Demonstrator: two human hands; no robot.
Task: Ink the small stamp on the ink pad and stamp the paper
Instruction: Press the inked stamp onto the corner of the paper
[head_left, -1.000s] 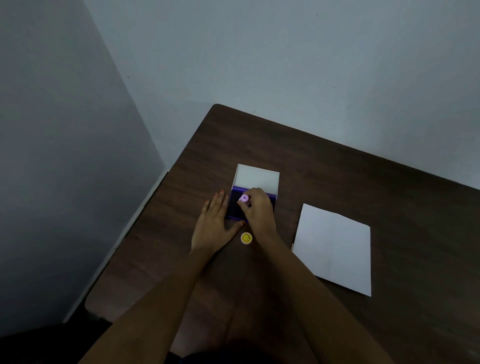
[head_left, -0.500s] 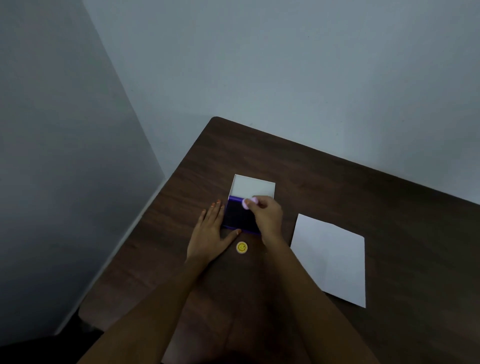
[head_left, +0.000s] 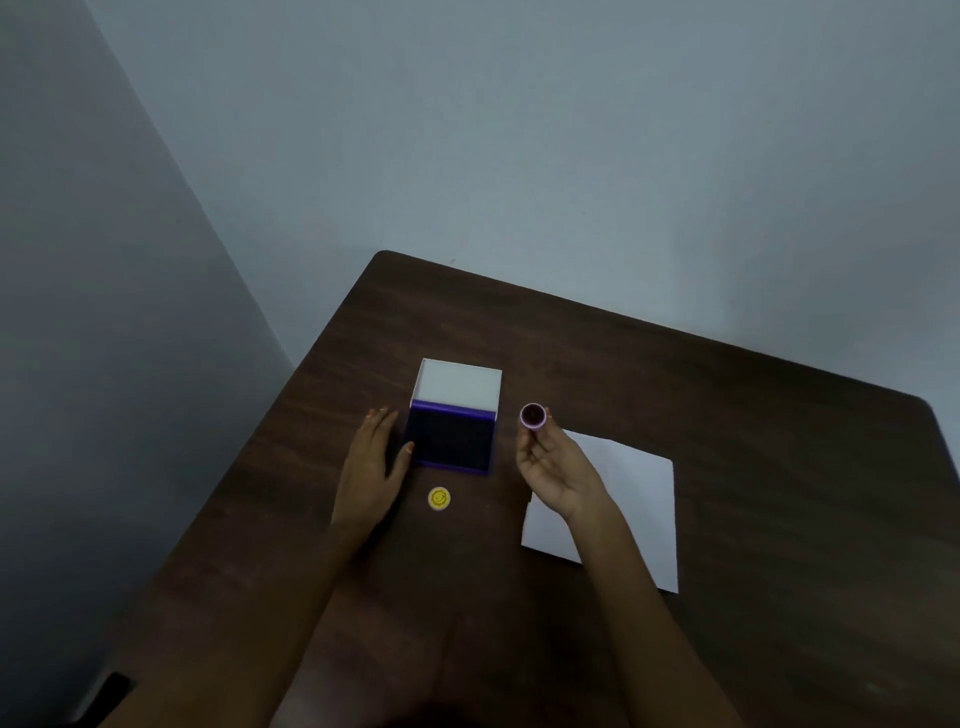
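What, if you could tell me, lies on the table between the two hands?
In the head view, the open ink pad lies between the left hand and the right hand, which holds the small stamp; the yellow smiley disc sits nearer.

Dark brown table (head_left: 675, 415) of wood-look finish, with visible grain, smooth and faintly glossy. White sheet of paper (head_left: 639, 499), matt and flat. Ink pad (head_left: 449, 441) in a glossy purple plastic case, its inking surface very dark, matt and slightly textured; open lid (head_left: 460, 387) white and matt inside. Small stamp (head_left: 533, 415) with smooth pink plastic rim, dark matt face. Round yellow cap (head_left: 439, 498), smooth, apparently plastic. Painted walls (head_left: 519, 156), matt.
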